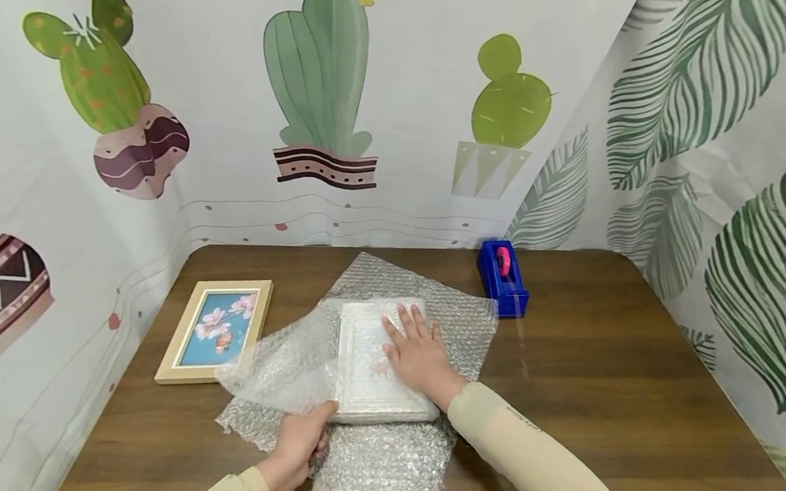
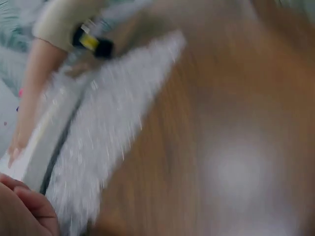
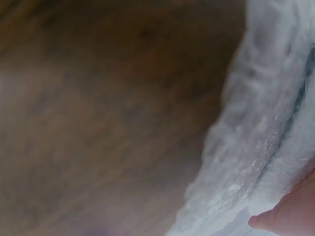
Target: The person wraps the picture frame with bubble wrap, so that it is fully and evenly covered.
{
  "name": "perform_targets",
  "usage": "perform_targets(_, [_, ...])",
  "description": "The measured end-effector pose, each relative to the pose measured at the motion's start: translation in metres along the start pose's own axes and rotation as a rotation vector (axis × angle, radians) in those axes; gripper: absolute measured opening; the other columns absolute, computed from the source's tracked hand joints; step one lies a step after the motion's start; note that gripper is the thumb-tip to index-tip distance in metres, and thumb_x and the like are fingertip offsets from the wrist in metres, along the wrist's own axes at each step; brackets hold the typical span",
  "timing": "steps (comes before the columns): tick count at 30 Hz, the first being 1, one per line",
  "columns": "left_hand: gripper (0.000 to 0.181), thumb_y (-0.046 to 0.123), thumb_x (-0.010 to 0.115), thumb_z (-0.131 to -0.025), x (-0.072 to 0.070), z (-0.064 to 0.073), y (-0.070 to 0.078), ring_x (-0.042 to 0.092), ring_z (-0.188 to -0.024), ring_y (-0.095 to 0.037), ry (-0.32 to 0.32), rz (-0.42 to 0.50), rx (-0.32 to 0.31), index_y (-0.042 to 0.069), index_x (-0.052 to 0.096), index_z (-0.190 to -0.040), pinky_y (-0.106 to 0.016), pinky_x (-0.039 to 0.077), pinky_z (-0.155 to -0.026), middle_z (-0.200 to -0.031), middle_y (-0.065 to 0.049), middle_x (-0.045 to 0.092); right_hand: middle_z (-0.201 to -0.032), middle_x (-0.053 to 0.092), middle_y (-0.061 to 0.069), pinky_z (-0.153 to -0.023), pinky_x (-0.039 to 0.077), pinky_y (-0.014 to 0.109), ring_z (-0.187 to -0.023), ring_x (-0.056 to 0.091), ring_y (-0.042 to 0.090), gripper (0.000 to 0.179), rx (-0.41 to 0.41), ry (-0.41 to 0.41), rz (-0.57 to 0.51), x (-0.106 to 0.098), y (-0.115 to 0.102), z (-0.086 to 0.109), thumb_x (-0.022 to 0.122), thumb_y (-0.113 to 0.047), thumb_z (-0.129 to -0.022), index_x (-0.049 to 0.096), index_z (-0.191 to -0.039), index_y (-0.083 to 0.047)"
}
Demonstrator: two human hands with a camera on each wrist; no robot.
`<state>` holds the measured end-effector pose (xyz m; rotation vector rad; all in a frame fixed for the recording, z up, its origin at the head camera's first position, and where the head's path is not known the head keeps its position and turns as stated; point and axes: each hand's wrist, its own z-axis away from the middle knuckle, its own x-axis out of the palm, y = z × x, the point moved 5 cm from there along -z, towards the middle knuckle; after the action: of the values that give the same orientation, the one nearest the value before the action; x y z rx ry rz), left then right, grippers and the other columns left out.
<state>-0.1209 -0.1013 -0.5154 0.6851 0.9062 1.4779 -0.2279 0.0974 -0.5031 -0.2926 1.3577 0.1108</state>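
Observation:
A white picture frame [image 1: 364, 357] lies on a sheet of bubble wrap [image 1: 391, 464], with a clear layer of the wrap over it. My right hand [image 1: 422, 356] rests on the frame's right part, fingers straight and spread. At the frame's near left corner, my left hand [image 1: 301, 441] pinches the bubble wrap, its fingers curled and partly hidden. A loose flap of wrap spreads to the left of the frame. The left wrist view is blurred but shows the curled fingers [image 2: 34, 204] beside the frame's edge. In the right wrist view only part of the right hand [image 3: 290, 211] appears.
A light wood frame [image 1: 214, 331] with a flower picture lies at the left, its near right corner by the wrap. Beyond the wrap's right corner stands a blue tape dispenser [image 1: 504, 279] with a pink core. Patterned cloth hangs behind the brown table [image 1: 588, 384].

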Motion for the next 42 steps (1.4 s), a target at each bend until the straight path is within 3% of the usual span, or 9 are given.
perform_targets(3, [0.024, 0.022, 0.063, -0.090, -0.003, -0.001, 0.012, 0.054, -0.054, -0.015, 0.025, -0.230, 0.151, -0.002, 0.060, -0.091, -0.029, 0.048, -0.055, -0.058, -0.004, 0.058, -0.169, -0.003, 0.002, -0.125, 0.011, 0.061, -0.157, -0.007, 0.027, 0.056, 0.005, 0.000, 0.007, -0.001, 0.001, -0.001, 0.020, -0.050, -0.106, 0.013, -0.159, -0.034])
perform_targets(5, [0.039, 0.020, 0.057, -0.095, -0.001, 0.000, 0.021, 0.067, -0.085, -0.033, -0.002, -0.330, 0.258, -0.013, 0.055, -0.116, -0.041, 0.056, -0.082, -0.092, -0.022, 0.068, -0.169, -0.003, 0.002, -0.124, 0.012, 0.061, -0.157, -0.006, 0.027, 0.056, 0.007, 0.005, 0.011, -0.001, 0.001, -0.001, 0.020, -0.050, -0.106, 0.014, -0.159, -0.033])
perform_targets(7, [0.051, 0.015, 0.051, -0.099, 0.004, 0.003, 0.029, 0.056, -0.119, -0.049, -0.046, -0.373, 0.362, -0.018, 0.038, -0.136, -0.055, 0.045, -0.106, -0.127, -0.036, 0.054, -0.169, -0.004, 0.001, -0.124, 0.012, 0.062, -0.157, -0.007, 0.027, 0.056, 0.013, -0.002, 0.017, -0.001, 0.001, -0.002, 0.019, -0.051, -0.106, 0.012, -0.159, -0.034])
perform_targets(10, [0.058, 0.010, 0.046, -0.102, 0.015, 0.005, 0.033, 0.032, -0.138, -0.057, -0.132, -0.338, 0.425, -0.017, 0.018, -0.146, -0.067, 0.027, -0.115, -0.146, -0.042, 0.032, -0.169, -0.004, 0.002, -0.123, 0.013, 0.063, -0.157, -0.006, 0.028, 0.056, 0.014, -0.004, 0.035, 0.000, 0.001, -0.002, 0.017, -0.051, -0.106, 0.012, -0.159, -0.034])
perform_targets(19, [0.069, -0.001, 0.049, -0.096, 0.033, 0.005, 0.037, 0.020, -0.145, -0.054, -0.131, -0.399, 0.553, -0.008, 0.012, -0.154, -0.066, 0.019, -0.118, -0.158, -0.035, 0.019, -0.169, -0.002, 0.000, -0.120, 0.009, 0.069, -0.157, -0.004, 0.027, 0.055, 0.053, 0.045, 0.053, -0.002, -0.003, -0.002, 0.019, -0.050, -0.106, 0.014, -0.159, -0.034])
perform_targets(25, [0.081, -0.018, 0.050, -0.071, 0.041, 0.007, 0.035, 0.022, -0.147, -0.050, -0.101, -0.660, 0.797, -0.011, 0.029, -0.149, -0.062, 0.020, -0.119, -0.157, -0.031, 0.026, -0.169, 0.001, 0.004, -0.115, 0.022, 0.073, -0.157, -0.002, 0.033, 0.060, 0.057, 0.070, -0.036, 0.000, -0.007, 0.002, 0.041, -0.038, -0.103, 0.019, -0.159, -0.030])
perform_targets(30, [0.077, -0.017, 0.052, -0.067, 0.041, 0.005, 0.032, 0.034, -0.144, -0.046, -0.125, -0.908, 0.937, -0.011, 0.042, -0.143, -0.058, 0.028, -0.118, -0.152, -0.029, 0.039, -0.168, 0.009, 0.012, -0.111, 0.033, 0.070, -0.155, 0.007, 0.040, 0.074, 0.011, 0.105, -0.004, 0.001, -0.014, 0.005, 0.060, -0.032, -0.092, 0.027, -0.157, -0.022])
perform_targets(35, [0.064, -0.007, 0.057, -0.080, 0.041, 0.005, 0.041, 0.035, -0.144, -0.045, -0.255, -1.117, 0.946, -0.012, 0.043, -0.142, -0.059, 0.030, -0.118, -0.152, -0.029, 0.040, -0.167, 0.013, 0.015, -0.112, 0.036, 0.065, -0.153, 0.011, 0.042, 0.067, 0.004, 0.114, 0.019, -0.003, -0.016, 0.005, 0.054, -0.033, -0.096, 0.030, -0.156, -0.019])
perform_targets(42, [0.069, 0.008, 0.064, -0.085, 0.047, 0.007, 0.044, 0.031, -0.146, -0.046, -0.271, -1.236, 0.956, -0.014, 0.037, -0.144, -0.060, 0.031, -0.117, -0.153, -0.032, 0.035, -0.168, 0.009, 0.015, -0.114, 0.031, 0.067, -0.154, 0.005, 0.043, 0.060, -0.006, 0.101, -0.079, -0.005, -0.011, 0.004, 0.043, -0.033, -0.102, 0.027, -0.157, -0.017])
